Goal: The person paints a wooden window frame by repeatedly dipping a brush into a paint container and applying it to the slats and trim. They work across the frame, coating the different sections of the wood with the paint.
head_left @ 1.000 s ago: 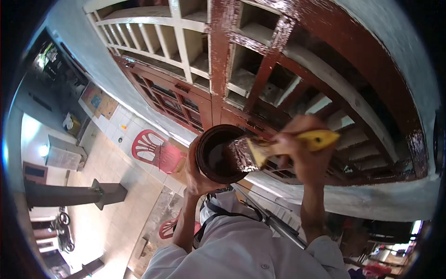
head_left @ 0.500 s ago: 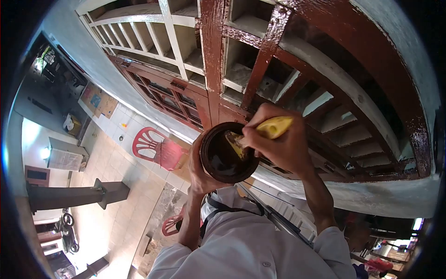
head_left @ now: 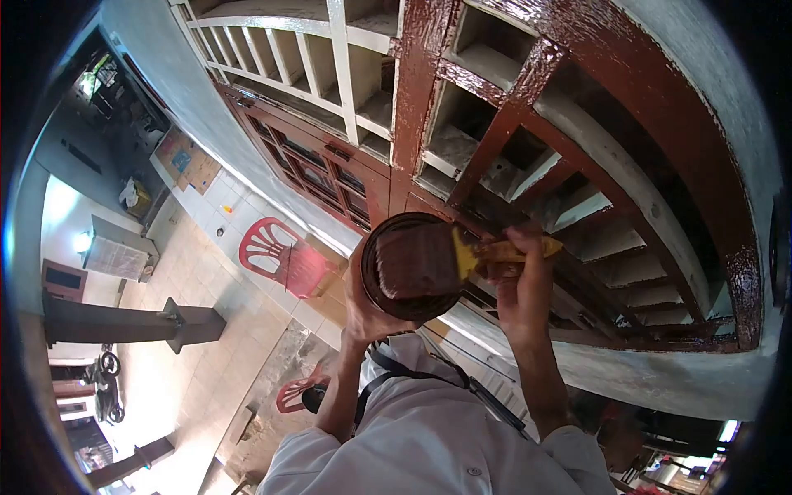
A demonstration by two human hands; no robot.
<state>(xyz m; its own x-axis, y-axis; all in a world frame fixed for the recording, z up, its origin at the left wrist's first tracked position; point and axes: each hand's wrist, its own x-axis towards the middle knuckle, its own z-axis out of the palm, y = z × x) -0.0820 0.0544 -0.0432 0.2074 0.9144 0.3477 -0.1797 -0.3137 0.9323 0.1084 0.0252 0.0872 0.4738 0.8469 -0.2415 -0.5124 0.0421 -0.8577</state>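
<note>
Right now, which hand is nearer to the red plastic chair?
Left. The left hand, holding the paint can, is just beside the chair; the right hand, with the brush, is farther off.

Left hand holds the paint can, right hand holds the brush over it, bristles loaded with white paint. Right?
Not quite. In the head view the bristles are loaded with dark brown paint, not white. The rest stands: the left hand holds the paint can and the right hand holds the brush over it.

There is just one camera, worn on the person's head. It looks up, very close to the paint can (head_left: 410,266), which sits in the middle. Above the can is the window frame (head_left: 511,124). Below it is the person's shirt (head_left: 429,445)
</note>
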